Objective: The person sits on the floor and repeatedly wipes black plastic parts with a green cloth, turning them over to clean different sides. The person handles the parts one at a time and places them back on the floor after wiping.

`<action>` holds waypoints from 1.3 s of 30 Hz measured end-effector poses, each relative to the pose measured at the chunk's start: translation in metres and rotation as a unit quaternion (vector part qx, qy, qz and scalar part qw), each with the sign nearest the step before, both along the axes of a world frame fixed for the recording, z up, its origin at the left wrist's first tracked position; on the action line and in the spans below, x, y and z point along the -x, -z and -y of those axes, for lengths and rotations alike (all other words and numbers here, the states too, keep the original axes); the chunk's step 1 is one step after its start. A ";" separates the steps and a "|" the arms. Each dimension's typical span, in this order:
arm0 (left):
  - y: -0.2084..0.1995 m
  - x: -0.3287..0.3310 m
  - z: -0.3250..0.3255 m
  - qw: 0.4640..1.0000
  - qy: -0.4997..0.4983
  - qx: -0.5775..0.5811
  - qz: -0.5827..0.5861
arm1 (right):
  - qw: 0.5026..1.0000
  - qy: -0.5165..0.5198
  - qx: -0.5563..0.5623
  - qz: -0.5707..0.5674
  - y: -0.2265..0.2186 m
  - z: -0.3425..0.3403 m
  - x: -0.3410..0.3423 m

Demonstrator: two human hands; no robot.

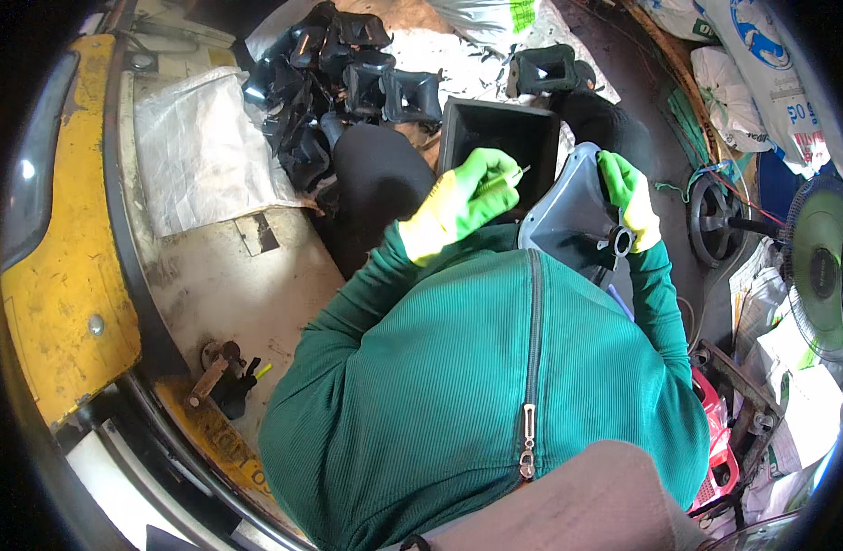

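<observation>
A dark grey moulded plastic part with a flared edge and a small ring-shaped lug is gripped at its right side by my right hand. That hand wears a green and yellow glove, its fingers closed on the upper edge. My left hand, gloved alike, is closed in a pinch just left of the part. From its fingertips pokes a thin pale tip; the rest of what it holds is hidden. Behind my hands stands a black open box, its lower edge hidden by my left hand.
Several black funnel-shaped plastic parts lie piled beyond my left knee; another black part lies further right. A yellow machine panel borders the left, next to a white plastic sheet. A green fan and white sacks stand right.
</observation>
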State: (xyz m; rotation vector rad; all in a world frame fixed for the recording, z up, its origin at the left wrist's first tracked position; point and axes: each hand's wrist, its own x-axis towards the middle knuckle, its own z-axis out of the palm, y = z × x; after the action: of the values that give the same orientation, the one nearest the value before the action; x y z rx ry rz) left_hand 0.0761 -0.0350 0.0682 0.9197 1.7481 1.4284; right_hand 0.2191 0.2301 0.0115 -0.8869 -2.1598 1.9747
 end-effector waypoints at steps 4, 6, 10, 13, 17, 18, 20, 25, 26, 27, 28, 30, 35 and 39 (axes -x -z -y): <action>0.010 0.025 -0.012 0.988 0.073 -0.007 -0.140 | 0.999 -0.006 0.009 0.040 -0.007 0.009 0.008; 0.014 0.032 -0.026 0.975 0.091 0.007 -0.201 | 0.999 -0.020 -0.004 0.044 -0.012 0.012 0.011; 0.020 0.038 -0.043 0.967 0.112 0.049 -0.222 | 0.997 -0.041 -0.030 0.050 -0.024 0.018 0.018; 0.024 0.041 -0.051 0.966 0.118 0.083 -0.213 | 0.993 -0.087 -0.073 0.022 -0.017 0.017 0.017; 0.054 0.054 -0.061 0.917 0.099 0.239 -0.304 | 0.965 -0.202 -0.152 -0.067 -0.008 0.017 0.028; 0.101 0.068 -0.048 0.944 0.095 0.188 -0.256 | 0.915 -0.238 -0.271 -0.180 -0.005 0.021 0.032; 0.132 0.067 -0.041 0.967 -0.007 0.005 0.256 | 0.961 -0.248 -0.113 0.050 -0.016 0.024 0.050; 0.055 0.057 -0.031 0.984 -0.061 -0.006 0.167 | 0.943 -0.231 0.238 0.035 0.023 -0.001 0.058; 0.050 0.062 -0.026 0.992 -0.036 -0.014 0.117 | 0.912 -0.233 0.336 0.020 0.028 0.002 0.059; 0.031 0.063 -0.028 0.998 -0.022 -0.013 0.059 | 0.905 -0.226 0.361 0.005 0.028 0.011 0.058; 0.011 0.063 -0.029 1.000 -0.013 -0.011 -0.002 | 0.907 -0.217 0.361 -0.009 0.027 0.023 0.055; -0.023 0.065 -0.032 0.994 0.025 0.008 -0.105 | 0.931 -0.201 0.304 -0.030 0.022 0.057 0.050; -0.058 0.051 -0.025 0.998 0.018 0.061 0.017 | 0.968 -0.181 0.170 -0.036 0.012 0.083 0.047; -0.072 0.044 -0.017 0.984 -0.150 -0.033 0.091 | 0.983 -0.146 0.112 -0.016 -0.003 0.066 0.018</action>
State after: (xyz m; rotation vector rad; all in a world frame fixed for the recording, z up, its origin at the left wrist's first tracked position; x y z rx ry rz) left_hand 0.0323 -0.0176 0.1401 0.5524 1.7632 1.7136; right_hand 0.2010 0.1645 0.0149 -0.5805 -2.1876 2.3880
